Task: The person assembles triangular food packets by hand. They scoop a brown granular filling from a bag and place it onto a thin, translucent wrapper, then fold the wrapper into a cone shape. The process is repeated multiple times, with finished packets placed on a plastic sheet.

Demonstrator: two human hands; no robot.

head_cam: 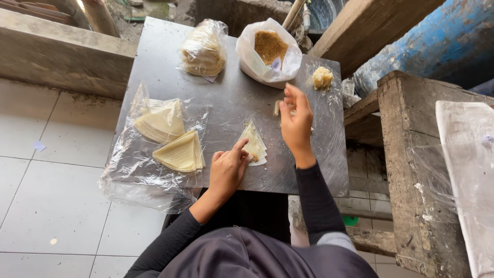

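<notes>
Nearest the camera, dark sleeves are being extended over the near edge of a grey metal table (226,98). The left hand (227,170) is being held loosely curled, its forefinger stretched out and pressed onto a small triangular stack of pastry sheets (254,145), on which a little brown filling is lying just beside the fingertip. Nothing is being gripped by this hand; the stack is only being pinned down.

To the left, two fans of pale triangular wrappers (170,136) are being kept on a crumpled clear plastic sheet (139,177), which is hanging over the table's near left corner.

The right hand (296,121) is being raised just beyond the stack, fingers drawn together and pointing away; whether something is being pinched between them cannot be told (the fingertips are turned from the camera). A small pale scrap (278,107) is lying on the table just beside it.

Further off, a lump of yellowish dough (322,77) is resting near the right edge. At the far side, an open white bag of brown crumbs (269,50) and a clear bag of round wrappers (204,49) are standing side by side, well apart from both hands. Nothing is lying between the hands and the stack.
</notes>
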